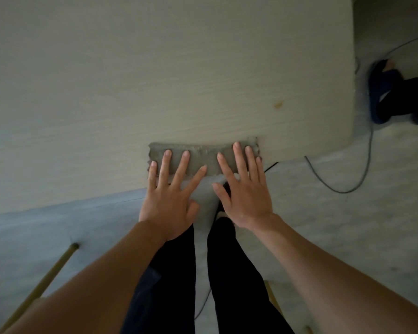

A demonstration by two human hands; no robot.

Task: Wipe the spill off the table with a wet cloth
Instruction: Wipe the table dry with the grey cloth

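Both hands flat, fingers straight and spread, pressing grey cloth (203, 156) at near edge of table (106, 80); nothing gripped. Left hand (170, 198) on cloth's left half, right hand (245, 189) on right half.

Yellowish spot (278, 104) lies beyond right fingertips, apart from cloth; likely spill, unconfirmed.

Risks:
- Cloth sits at table edge; a pull toward body could drag it off.
- Straight-ahead stroke may pass left of spot.
- Wet cloth may smear residue.

Markings: no brand, label or writing legible.
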